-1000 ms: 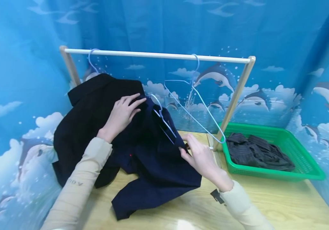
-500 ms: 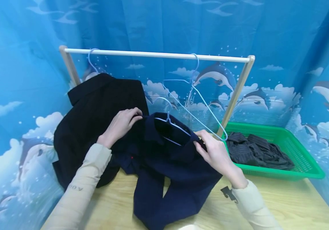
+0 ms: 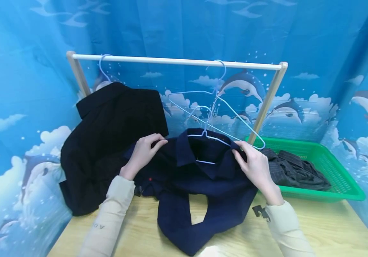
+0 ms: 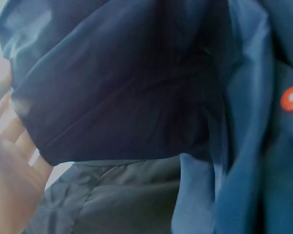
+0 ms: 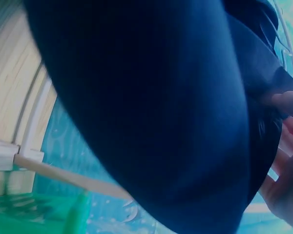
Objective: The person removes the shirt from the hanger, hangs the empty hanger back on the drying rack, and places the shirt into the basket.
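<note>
The left hand (image 3: 145,151) pinches the shirt (image 3: 187,182) at its left shoulder, thumb and forefinger together. The right hand (image 3: 255,162) pinches it on the right, just beside the collar. Both forearms, in pale sleeves (image 3: 108,214), slant inward toward the shirt from below, wrists bare, hands well apart.

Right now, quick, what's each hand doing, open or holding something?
Left hand: closed, pinching the navy shirt.
Right hand: closed, pinching the same navy shirt on its other side.
</note>
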A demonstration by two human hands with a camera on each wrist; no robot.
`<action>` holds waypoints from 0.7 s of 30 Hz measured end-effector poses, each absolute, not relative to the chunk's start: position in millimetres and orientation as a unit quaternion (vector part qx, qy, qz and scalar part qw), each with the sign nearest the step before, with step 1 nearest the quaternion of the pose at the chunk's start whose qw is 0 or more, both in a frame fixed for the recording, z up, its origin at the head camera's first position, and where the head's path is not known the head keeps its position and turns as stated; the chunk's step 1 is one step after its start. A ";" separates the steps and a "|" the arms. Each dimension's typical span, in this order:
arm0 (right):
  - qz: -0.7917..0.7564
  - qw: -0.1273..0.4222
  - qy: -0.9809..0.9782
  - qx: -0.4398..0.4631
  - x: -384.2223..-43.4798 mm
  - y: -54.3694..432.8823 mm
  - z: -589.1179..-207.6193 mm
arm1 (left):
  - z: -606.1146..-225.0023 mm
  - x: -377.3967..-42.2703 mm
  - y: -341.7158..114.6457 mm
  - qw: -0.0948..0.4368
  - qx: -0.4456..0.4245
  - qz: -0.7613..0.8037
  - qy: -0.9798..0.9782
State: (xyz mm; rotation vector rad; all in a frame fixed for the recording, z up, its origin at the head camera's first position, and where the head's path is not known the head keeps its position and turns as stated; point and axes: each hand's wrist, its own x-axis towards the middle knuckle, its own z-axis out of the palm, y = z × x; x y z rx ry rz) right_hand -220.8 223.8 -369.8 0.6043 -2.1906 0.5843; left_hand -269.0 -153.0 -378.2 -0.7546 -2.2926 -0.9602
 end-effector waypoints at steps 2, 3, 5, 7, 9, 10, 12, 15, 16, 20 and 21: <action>0.231 0.389 -0.862 0.227 -222.5 228.7 -371.6 | -383.6 -267.2 -148.8 0.254 -0.271 -0.375 -0.849; 0.233 0.391 -0.862 0.222 -223.1 231.2 -372.4 | -386.4 -266.3 -146.9 0.246 -0.266 -0.382 -0.851; 0.233 0.393 -0.865 0.210 -224.0 236.8 -373.5 | -391.0 -263.4 -143.9 0.225 -0.257 -0.391 -0.855; 0.234 0.394 -0.867 0.198 -224.2 242.8 -375.2 | -394.9 -260.1 -141.7 0.207 -0.249 -0.394 -0.860; 0.239 0.397 -0.866 0.189 -223.6 248.1 -377.7 | -398.6 -257.8 -141.0 0.186 -0.242 -0.396 -0.866; 0.241 0.396 -0.867 0.184 -223.3 250.5 -379.4 | -400.3 -256.6 -141.3 0.176 -0.238 -0.398 -0.868; 0.249 0.397 -0.865 0.179 -222.7 253.7 -383.5 | -403.4 -254.3 -142.9 0.163 -0.232 -0.399 -0.872; 0.260 0.394 -0.863 0.177 -221.0 255.5 -389.0 | -407.7 -250.9 -145.9 0.150 -0.229 -0.405 -0.872; 0.263 0.392 -0.863 0.179 -220.2 255.4 -390.3 | -409.2 -249.2 -146.9 0.151 -0.229 -0.407 -0.871; 0.276 0.386 -0.859 0.191 -216.8 253.1 -391.1 | -417.4 -245.6 -150.6 0.180 -0.232 -0.415 -0.861; 0.279 0.384 -0.858 0.195 -216.2 252.6 -390.7 | -419.0 -245.2 -151.5 0.190 -0.230 -0.417 -0.859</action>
